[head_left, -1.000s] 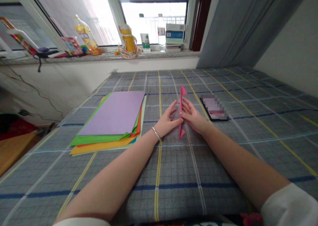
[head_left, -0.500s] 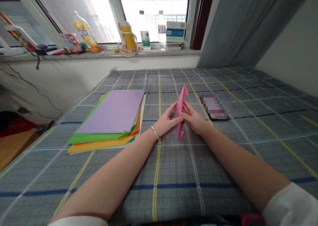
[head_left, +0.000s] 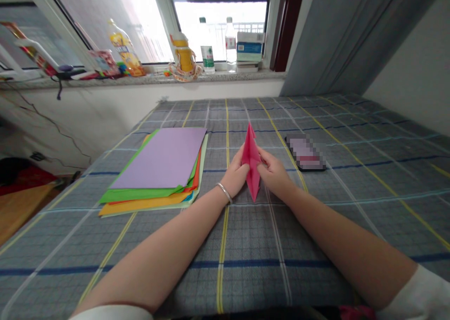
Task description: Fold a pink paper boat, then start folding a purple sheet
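Between my two hands is a folded piece of pink paper [head_left: 251,153], long and pointed at its far and near ends, with a crease down its middle. My left hand [head_left: 236,174] grips its left side, thumb on top and fingers mostly hidden beneath. On the other side, my right hand [head_left: 276,171] pinches the right edge with the thumb against the fold. The paper's two halves stand slightly apart around the middle crease. A silver bangle [head_left: 224,192] circles my left wrist.
A stack of coloured paper [head_left: 158,158], purple on top, lies left of my hands on the checked cloth [head_left: 190,282]. To the right rests a phone [head_left: 305,153] with a blurred screen. Bottles, a yellow cup [head_left: 184,57] and boxes [head_left: 249,48] line the windowsill.
The pink paper has turned from edge-on to show its creased inner face, its halves parted. Both thumbs have shifted onto that face, and the far tip has swung left.
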Available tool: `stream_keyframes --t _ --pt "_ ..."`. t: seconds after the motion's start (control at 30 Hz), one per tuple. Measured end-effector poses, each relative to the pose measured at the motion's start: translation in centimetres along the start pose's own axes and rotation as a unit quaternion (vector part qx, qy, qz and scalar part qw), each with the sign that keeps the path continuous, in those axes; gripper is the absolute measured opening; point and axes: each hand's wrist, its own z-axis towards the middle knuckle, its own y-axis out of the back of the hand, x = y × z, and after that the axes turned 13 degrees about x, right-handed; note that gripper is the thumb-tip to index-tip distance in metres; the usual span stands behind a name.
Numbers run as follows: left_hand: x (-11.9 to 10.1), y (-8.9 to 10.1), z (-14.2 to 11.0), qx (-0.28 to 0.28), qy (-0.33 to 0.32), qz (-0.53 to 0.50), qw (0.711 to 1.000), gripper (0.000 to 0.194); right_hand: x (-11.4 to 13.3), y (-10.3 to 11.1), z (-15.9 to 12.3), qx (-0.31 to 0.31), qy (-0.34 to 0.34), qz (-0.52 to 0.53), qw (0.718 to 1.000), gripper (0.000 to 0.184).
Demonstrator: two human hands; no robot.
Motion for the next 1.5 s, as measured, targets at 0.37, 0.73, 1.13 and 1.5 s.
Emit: stream_keyframes --t 0.37,0.73,1.13,1.5 --pt "-0.2 0.1 -0.1 -0.008 -0.012 -0.081 0.997 0.047 -0.2 1.2 0.0 -0.079 -0.097 -0.08 0.989 0.036" --pt "-0.8 1.2 -0.1 0.0 -0.028 0.079 0.996 0.046 2.2 2.2 0.4 -0.027 -0.221 -0.391 0.893 0.027" --pt "-0.5 1.5 -0.2 -0.019 0.037 0.124 0.991 0.046 1.1 2.7 0.3 0.016 -0.245 -0.401 0.882 0.022" --pt "-1.0 3.7 -1.3 0.066 0.066 0.304 0.948 0.047 0.4 3.9 -0.4 0.025 -0.08 -0.485 0.871 0.025"
